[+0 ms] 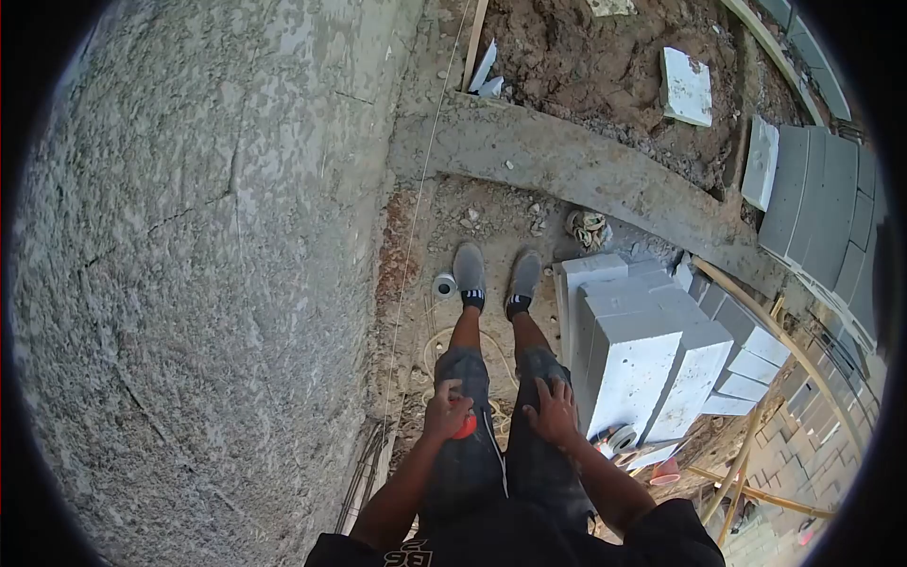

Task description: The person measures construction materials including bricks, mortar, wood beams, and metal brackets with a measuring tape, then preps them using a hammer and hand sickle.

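My left hand (pixel 447 412) is closed around a red object (pixel 465 427), partly hidden by the fingers, against the thigh on the left side of the view. On the other thigh rests my right hand (pixel 556 412), its fingers spread and nothing in it. Both feet, in grey shoes (pixel 469 267), stand on the dirt ground. Beside the shoe on the left lies a small white roll (pixel 444 285). A thin string (pixel 413 222) runs lengthwise along the wall.
A rough grey wall (pixel 208 265) fills the left side. White blocks (pixel 628 364) are stacked at the right, with a tape roll (pixel 621 438) and a red bucket (pixel 665 472) near them. A concrete beam (pixel 567 165) crosses ahead. Wooden poles (pixel 737 463) stand lower right.
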### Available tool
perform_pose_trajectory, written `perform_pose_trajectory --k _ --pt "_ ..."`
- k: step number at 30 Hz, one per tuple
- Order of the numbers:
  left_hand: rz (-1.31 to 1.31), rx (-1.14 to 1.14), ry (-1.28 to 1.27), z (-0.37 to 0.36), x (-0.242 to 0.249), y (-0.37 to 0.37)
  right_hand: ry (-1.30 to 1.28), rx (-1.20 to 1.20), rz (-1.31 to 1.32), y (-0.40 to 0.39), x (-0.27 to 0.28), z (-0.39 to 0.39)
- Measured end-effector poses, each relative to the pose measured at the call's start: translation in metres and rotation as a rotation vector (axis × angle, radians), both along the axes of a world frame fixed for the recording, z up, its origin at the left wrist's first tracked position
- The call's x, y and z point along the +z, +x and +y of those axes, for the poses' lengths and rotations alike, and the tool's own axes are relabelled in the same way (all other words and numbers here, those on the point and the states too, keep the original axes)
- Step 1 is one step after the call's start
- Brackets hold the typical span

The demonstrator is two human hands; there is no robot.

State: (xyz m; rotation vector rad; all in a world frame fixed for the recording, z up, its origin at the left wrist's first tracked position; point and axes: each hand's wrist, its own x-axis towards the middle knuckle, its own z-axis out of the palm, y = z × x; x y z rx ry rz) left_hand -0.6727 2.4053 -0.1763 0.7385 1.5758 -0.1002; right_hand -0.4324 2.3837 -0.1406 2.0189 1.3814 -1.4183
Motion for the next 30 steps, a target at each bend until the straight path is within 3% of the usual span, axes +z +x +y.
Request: perform_pose_trajectory --k 1,3,6,13,16,18,19,21,22,23,25,27,30 --pt "0.01 -0.004 -0.017 -0.006 -0.005 0.003 -0.017 -0.004 0.01 0.0 -0.009 -0.003" --pt "-0.035 0.234 -0.019 -0.016 -0.017 0.016 -0.168 0.001 -0.014 -0.002 -0.024 0.0" --pt "-0.034 0.314 -0.007 -0.021 -0.023 0.031 -0.241 0.033 -0.039 -0.002 -0.03 0.003" --pt "-0.023 0.303 -0.035 -0.001 -0.01 0.043 -0.178 -0.046 0.03 0.01 -0.033 -0.007" --pt "-0.094 0.237 -0.07 0.015 -0.008 0.051 -0.083 -0.279 0.079 0.003 -0.024 0.012" --pt "-0.213 0.387 -0.091 0.025 0.002 0.065 -0.096 -0.76 0.608 -0.006 0.011 0.041" --pt "-0.219 0.362 -0.098 0.037 0.014 0.077 -0.089 -0.785 0.601 -0.011 0.024 0.05" --pt "-0.527 0.944 -0.291 0.068 0.035 0.103 0.184 -0.769 0.449 -0.018 0.042 0.068" --pt "-0.641 0.957 -0.334 0.072 0.035 0.104 0.191 -0.805 0.454 -0.01 0.032 0.064" --pt "-0.653 0.879 -0.385 0.075 0.047 0.102 0.168 -0.966 0.432 0.002 0.04 0.062" --pt "-0.419 -0.13 0.106 0.078 0.055 0.101 0.171 -1.113 0.351 0.03 0.046 0.055" --pt "-0.415 -0.153 0.029 0.098 0.077 0.091 0.317 -1.214 0.209 0.046 0.043 0.027" --pt "-0.172 -0.184 0.012 0.086 0.049 0.025 0.482 -1.352 -0.08 0.077 0.041 -0.007"
